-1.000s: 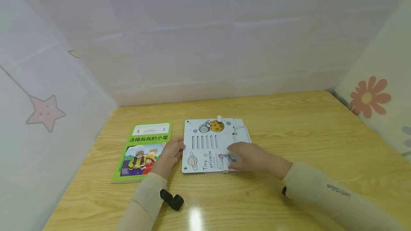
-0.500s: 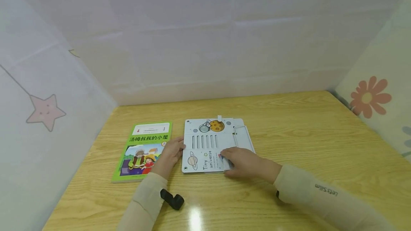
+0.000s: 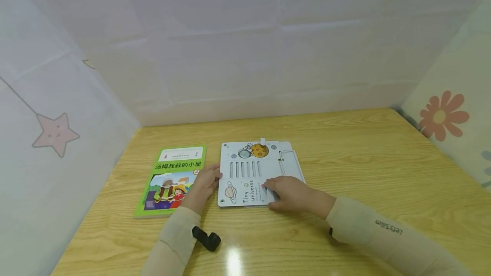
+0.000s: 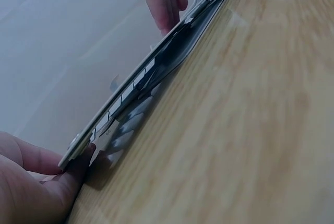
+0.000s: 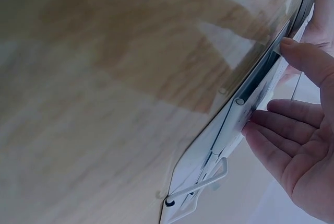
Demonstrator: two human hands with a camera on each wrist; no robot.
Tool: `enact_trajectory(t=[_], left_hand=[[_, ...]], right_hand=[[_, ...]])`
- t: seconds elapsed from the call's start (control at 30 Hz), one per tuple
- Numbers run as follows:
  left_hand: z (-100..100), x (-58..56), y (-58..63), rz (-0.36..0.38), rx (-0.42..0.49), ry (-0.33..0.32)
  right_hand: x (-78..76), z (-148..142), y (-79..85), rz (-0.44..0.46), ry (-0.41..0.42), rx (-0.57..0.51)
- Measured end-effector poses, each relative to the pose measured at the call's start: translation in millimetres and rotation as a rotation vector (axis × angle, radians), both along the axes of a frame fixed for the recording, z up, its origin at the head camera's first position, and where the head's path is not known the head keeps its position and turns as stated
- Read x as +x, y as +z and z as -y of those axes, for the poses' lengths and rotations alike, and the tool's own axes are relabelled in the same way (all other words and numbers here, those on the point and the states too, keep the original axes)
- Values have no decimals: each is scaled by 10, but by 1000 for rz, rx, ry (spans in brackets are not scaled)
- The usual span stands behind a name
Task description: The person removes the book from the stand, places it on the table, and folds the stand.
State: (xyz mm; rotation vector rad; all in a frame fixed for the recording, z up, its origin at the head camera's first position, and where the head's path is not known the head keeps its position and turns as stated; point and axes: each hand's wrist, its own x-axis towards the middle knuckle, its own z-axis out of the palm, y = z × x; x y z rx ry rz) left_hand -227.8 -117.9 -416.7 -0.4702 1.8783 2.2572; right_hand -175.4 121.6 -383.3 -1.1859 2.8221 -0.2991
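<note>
Hands had barely shifted over the last second: the right hand (image 3: pixel 293 194) had slid from the lower right part of the book stand (image 3: pixel 245 173) towards its near edge, uncovering the wire page holder (image 3: pixel 288 161), and then held much the same pose over the last half second. That suggests the repositioning was finished and a grip on the near edge was being settled. Its fingers (image 5: pixel 271 138) lay fairly straight on the face while the thumb (image 5: pixel 308 59) pressed the edge, a light pinch on the panel. The left hand (image 3: pixel 202 184) steadied the stand's left edge, thumb (image 4: pixel 78 172) under the rim and fingers on top. The stand lay flat on the table (image 3: pixel 364 161), just right of a green picture book (image 3: pixel 170 180). Its face read "Tiny universe" beside planet drawings. The book's cover carried the Chinese title "汤姆叔叔的小屋". The right sleeve (image 3: pixel 387 229) bore the words "Let's slim".
</note>
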Motion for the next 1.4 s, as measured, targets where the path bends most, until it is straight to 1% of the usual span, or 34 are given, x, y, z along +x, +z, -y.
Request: enact_trajectory(t=[0.3, 0.37, 0.5, 0.63, 0.77, 0.9, 1.03, 1.13, 1.27, 1.33, 1.4], left_hand=[[-11, -7, -4, 12, -13, 8], [-9, -6, -12, 9, -15, 7], [0, 0, -17, 6, -10, 8], [7, 5, -14, 8, -14, 11], [2, 2, 0, 4, -8, 7], [-4, 1, 9, 14, -11, 4], [-6, 6, 10, 19, -13, 8], [-6, 9, 12, 12, -16, 12], [-7, 11, 3, 3, -16, 4], [-7, 10, -6, 3, -12, 1], [-6, 11, -13, 3, -9, 0]], right_hand=[[-3, -9, 20, -16, 21, -3], [-14, -17, 40, -5, 32, 10], [-92, -26, 125, 55, 37, 37], [-232, -18, 266, 109, -23, 28], [-432, 11, 397, 114, -103, -16], [-667, 55, 445, 109, -177, -60], [-887, 103, 426, 123, -249, -93], [-1022, 137, 393, 160, -300, -128], [-1158, 175, 324, 224, -382, -167], [-1213, 187, 276, 246, -417, -168], [-1261, 196, 218, 252, -427, -164]])
